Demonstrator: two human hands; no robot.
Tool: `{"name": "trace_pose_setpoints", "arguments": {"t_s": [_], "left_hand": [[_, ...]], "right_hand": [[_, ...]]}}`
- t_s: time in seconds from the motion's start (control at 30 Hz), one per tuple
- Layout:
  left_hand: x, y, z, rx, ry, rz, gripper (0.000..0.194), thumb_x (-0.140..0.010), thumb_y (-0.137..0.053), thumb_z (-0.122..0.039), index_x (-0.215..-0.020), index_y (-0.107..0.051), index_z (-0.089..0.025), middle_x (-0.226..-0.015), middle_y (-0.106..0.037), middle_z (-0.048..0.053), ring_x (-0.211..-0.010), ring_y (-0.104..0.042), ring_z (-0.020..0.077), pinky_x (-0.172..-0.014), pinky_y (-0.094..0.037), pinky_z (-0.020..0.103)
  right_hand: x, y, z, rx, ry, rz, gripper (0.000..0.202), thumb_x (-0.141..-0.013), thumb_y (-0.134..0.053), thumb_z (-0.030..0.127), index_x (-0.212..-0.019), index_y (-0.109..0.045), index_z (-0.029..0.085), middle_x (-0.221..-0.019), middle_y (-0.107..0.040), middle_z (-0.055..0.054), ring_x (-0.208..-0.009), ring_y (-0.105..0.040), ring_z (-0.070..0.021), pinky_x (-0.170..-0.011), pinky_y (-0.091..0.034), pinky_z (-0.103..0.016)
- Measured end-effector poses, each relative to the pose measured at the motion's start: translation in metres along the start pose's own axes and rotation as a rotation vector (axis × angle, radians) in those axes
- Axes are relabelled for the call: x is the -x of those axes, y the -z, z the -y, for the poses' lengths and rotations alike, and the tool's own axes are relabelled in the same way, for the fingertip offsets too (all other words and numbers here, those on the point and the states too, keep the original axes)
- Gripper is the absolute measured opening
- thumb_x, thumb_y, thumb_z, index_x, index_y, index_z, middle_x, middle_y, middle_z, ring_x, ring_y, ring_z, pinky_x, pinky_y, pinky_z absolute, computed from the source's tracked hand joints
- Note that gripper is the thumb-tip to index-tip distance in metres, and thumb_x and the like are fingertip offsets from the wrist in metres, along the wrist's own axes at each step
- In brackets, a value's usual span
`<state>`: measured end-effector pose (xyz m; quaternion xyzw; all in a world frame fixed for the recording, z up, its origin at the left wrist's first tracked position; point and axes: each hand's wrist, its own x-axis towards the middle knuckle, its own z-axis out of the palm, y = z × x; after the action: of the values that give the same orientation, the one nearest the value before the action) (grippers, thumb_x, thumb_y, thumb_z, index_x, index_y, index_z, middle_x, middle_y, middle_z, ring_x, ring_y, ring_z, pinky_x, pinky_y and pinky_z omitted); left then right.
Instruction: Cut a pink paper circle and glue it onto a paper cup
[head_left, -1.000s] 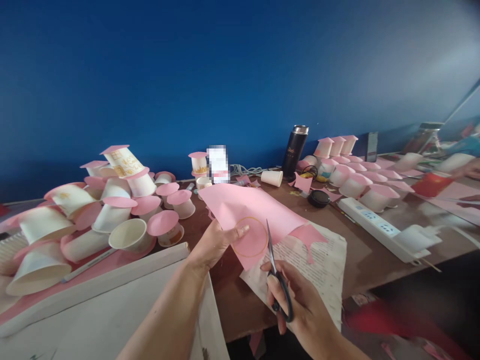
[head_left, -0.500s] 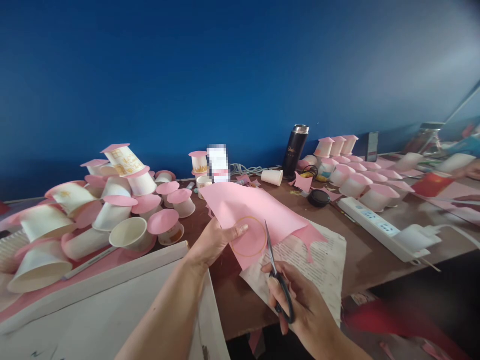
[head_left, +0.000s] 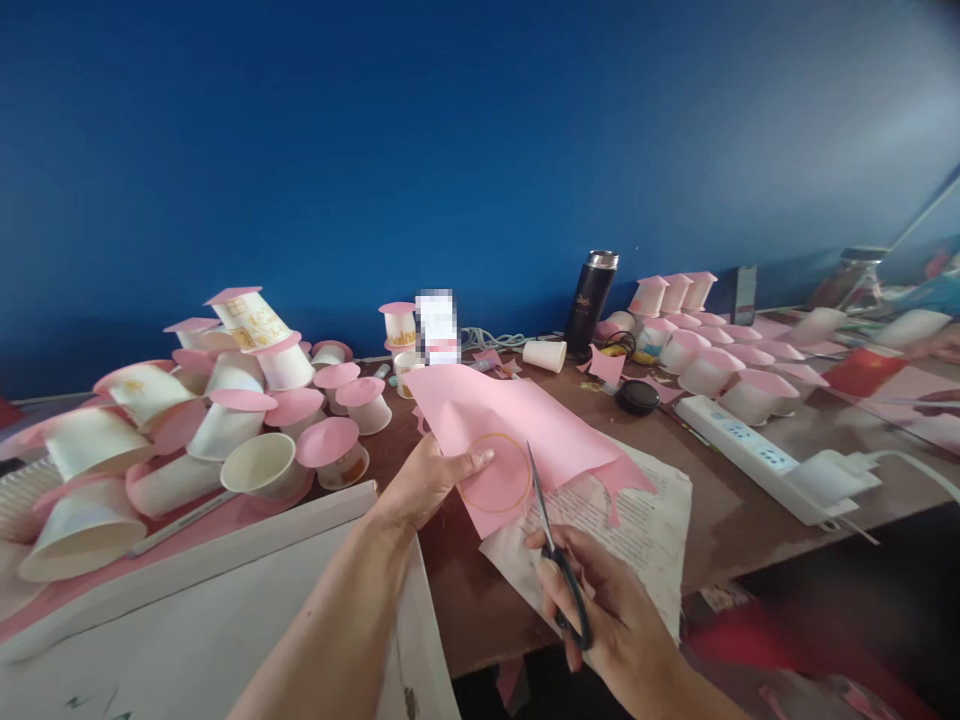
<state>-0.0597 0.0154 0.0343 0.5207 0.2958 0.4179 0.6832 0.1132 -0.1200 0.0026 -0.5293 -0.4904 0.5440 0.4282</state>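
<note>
My left hand (head_left: 439, 478) pinches a sheet of pink paper (head_left: 540, 425), thumb on top and the other fingers hidden beneath. A yellowish circle outline (head_left: 495, 472) is drawn on the paper beside my thumb. My right hand (head_left: 600, 590) is closed round the black handles of a pair of scissors (head_left: 551, 530). The scissor blades point up and away from me, close to the right side of the circle, against the paper. Below the pink sheet lies a crumpled printed page (head_left: 637, 520) on the brown table (head_left: 480, 610).
Paper cups with pink discs (head_left: 232, 420) pile up on the left, behind a white board (head_left: 247, 620). A black thermos (head_left: 591, 300), a round black lid (head_left: 637, 396) and a power strip (head_left: 742, 455) stand to the right. Another person's hand (head_left: 934, 342) shows at far right.
The pink paper and the scissors have shifted very slightly. Both hands keep their grip, and the rest of the table looks the same.
</note>
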Motion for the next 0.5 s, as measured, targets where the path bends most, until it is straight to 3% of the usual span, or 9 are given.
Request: {"name": "trace_pose_setpoints", "arguments": {"t_s": [0.5], "left_hand": [[0.0003,0.0021,-0.0006,-0.016,0.000,0.042,0.058,-0.071,-0.074,-0.026,-0.124,-0.054,-0.013,-0.119,-0.063,0.014,-0.109,-0.058,0.0304,-0.095,-0.044,0.043]], "right_hand": [[0.0017,0.0012,0.0021,0.040,-0.022,0.008,0.040,-0.085,-0.054,0.054,-0.107,-0.051,0.020,-0.061,-0.047,0.005,-0.041,-0.040,-0.0053,-0.036,-0.038,-0.015]]}}
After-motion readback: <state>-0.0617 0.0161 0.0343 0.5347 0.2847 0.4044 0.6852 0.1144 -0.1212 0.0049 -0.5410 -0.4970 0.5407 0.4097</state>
